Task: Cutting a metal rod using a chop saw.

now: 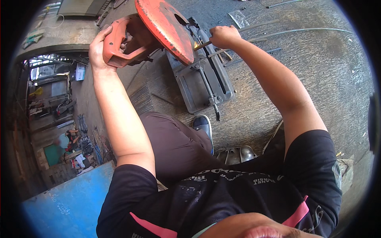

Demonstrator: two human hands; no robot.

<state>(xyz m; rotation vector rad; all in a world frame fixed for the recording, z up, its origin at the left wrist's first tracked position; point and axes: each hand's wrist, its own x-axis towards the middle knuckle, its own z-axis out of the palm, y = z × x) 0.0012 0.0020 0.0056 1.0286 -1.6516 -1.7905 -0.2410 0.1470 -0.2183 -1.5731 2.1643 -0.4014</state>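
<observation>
My left hand [100, 52] is wrapped round the orange handle [116, 41] of a cut-off saw. The saw's round orange blade guard [168, 33] is tilted down over its grey metal base [188, 89]. My right hand [225, 37] grips a thin metal rod [203, 45], whose near end reaches in under the guard's edge. Small yellow sparks [196, 44] show where rod and saw meet. The blade itself is hidden by the guard. A clamp screw [206, 87] runs along the base, on the side nearest me.
Another long thin rod [301, 30] stretches right across the worn floor [317, 75]. My foot in a dark slipper [203, 129] stands close to the saw base. A blue sheet [75, 202] lies at the lower left, with piled tools and metal parts [85, 139] beyond it.
</observation>
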